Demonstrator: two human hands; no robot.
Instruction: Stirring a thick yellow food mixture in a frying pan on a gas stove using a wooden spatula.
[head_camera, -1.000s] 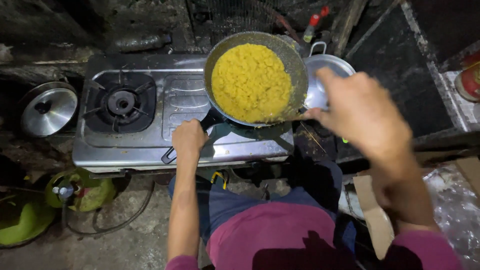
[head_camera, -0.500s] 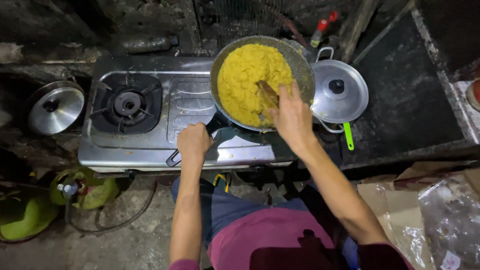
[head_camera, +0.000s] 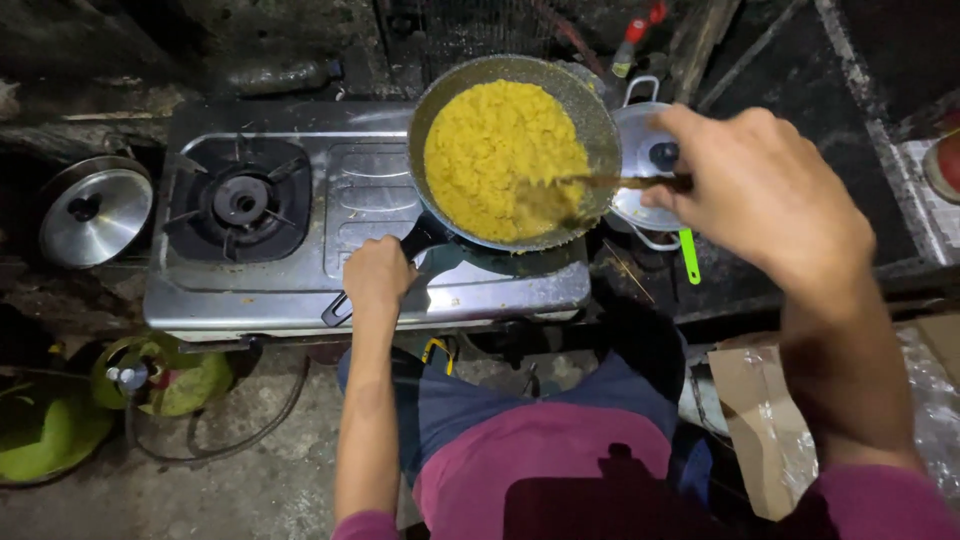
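over the pan (head_camera: 440, 110) the right hand (head_camera: 760, 190), gripping a spatula (head_camera: 600, 181), has pulled back toward the rim, mid-stir through yellow rice (head_camera: 500, 150); left hand (head_camera: 378, 275) clamps the handle (head_camera: 420, 240).

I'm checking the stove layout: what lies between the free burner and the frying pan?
In the head view, only the stove's bare ribbed steel panel lies between the free burner and the frying pan; nothing stands on it.
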